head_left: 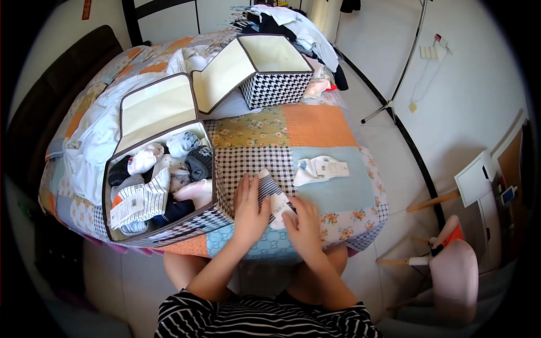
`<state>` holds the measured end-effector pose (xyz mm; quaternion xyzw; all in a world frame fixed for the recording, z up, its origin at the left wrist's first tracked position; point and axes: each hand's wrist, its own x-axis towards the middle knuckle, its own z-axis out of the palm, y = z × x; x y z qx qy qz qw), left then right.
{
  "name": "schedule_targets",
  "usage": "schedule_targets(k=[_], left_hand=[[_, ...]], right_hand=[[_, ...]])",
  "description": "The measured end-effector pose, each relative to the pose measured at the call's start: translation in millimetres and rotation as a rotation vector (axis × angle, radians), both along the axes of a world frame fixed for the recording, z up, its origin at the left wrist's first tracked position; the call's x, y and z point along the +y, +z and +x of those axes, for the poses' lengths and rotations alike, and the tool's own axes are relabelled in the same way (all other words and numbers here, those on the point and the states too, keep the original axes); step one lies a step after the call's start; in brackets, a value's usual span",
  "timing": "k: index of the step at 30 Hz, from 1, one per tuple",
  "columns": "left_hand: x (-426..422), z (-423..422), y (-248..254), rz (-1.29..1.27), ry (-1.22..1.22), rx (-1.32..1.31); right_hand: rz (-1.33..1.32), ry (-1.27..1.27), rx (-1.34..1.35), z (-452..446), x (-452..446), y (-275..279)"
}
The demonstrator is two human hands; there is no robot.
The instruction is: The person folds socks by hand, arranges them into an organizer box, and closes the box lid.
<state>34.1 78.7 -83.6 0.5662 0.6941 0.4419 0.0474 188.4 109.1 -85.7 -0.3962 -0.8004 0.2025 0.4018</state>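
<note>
A pair of grey-and-white striped socks (269, 188) with a white paper label lies on the bed in front of me. My left hand (248, 205) rests along its left edge, fingers stretched out and flat, thumb touching the stripes. My right hand (303, 222) holds the label end, its thumb on top and its fingers bent round the edge. To the right lies a white pair of socks (322, 170), also labelled, flat on the bedspread. An open houndstooth storage box (211, 217) stands at my left, with several rolled and loose socks (183, 145) inside, including a labelled striped pair (141, 203).
A second open houndstooth box (276, 90) stands farther back on the patchwork bedspread (321, 125). Behind it is a clothes pile (293, 28); white bedding (101, 129) lies to the left. A metal stand (389, 105) and a pink chair (455, 276) are on the right.
</note>
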Motion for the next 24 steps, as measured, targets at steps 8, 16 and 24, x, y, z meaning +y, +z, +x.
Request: schedule_targets(k=[8,16,24], left_hand=[[4,1,-9,0.111,-0.051,-0.406],[-1,13,0,0.193,-0.138,-0.897],[-38,21,43,0.024,-0.351,-1.480]], right_hand=[[0.059,-0.078,-0.076,-5,-10,-3],[-0.256,0.104,0.280,5,-11,-11],[-0.624,0.241,0.581,19,-22,-2]])
